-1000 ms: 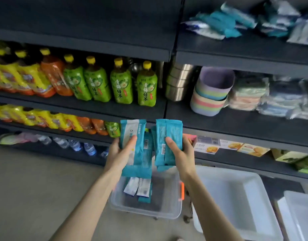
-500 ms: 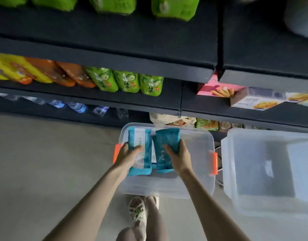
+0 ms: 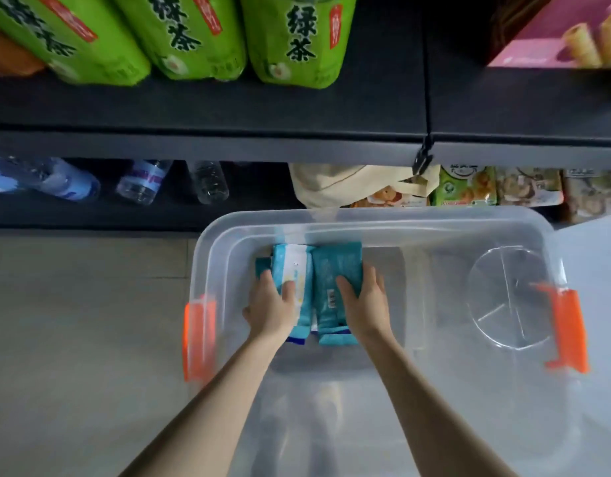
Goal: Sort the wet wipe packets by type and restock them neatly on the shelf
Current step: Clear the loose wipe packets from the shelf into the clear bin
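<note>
Both hands are down inside a clear plastic bin (image 3: 373, 222) with orange latches on the floor. My left hand (image 3: 271, 306) grips a stack of teal wet wipe packets with a white front label (image 3: 293, 266). Beside it, my right hand (image 3: 364, 302) holds a second stack of teal wet wipe packets (image 3: 335, 266) with its plain back and barcode facing up. The two stacks lie side by side near the bin's far left wall. Whether the packets touch the bin floor I cannot tell.
A dark shelf edge (image 3: 228, 146) runs across above the bin, with green tea bottles (image 3: 297, 39) on it and a pink snack box (image 3: 555, 36) at right. Below it lie water bottles (image 3: 142, 180), a cloth bag (image 3: 349, 184) and snack packs (image 3: 469, 185). Grey floor lies at left.
My head has tipped down and closer to the bin. Both hands have lowered the two packet stacks from chest height in front of the shelf into the bin.
</note>
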A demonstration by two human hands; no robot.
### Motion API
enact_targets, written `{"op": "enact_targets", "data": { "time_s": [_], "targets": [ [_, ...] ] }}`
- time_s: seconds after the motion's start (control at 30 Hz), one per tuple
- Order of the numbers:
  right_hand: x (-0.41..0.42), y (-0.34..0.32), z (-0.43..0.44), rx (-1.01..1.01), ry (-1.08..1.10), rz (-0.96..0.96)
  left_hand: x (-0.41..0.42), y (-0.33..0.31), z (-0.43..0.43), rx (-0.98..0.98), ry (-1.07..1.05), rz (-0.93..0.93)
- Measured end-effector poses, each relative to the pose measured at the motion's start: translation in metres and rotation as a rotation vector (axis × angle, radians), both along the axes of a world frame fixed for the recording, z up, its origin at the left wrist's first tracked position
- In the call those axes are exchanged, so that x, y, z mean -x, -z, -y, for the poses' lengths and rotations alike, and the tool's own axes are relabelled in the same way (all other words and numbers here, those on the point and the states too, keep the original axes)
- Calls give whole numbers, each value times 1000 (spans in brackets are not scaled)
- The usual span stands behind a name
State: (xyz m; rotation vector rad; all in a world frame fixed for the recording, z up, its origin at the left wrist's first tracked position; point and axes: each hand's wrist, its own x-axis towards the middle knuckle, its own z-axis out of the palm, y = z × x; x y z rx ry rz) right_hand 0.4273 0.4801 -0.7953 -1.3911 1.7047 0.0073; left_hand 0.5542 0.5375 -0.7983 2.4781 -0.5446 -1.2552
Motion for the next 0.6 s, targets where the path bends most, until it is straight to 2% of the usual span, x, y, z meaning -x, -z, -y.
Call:
{"op": "enact_targets", "data": {
  "time_s": [0.07,0.17,0.3,0.43,0.6],
  "targets": [
    [1,5,-1,6,-53,-74,1,4,-3,-36,66,88],
    [7,-2,-2,-76,-126,-101,-3,-6,-11,-24,61,-38],
    [16,-48,-2,-127,-259,-150,-9,-56,-19,-58,196,-103],
    [31,-139,7,3,-272,-109,-6,-147,-14,66,317,-77],
    [64,-299,29,262,-323,-26,16,-301,12,385,522,53]
  ]
}}
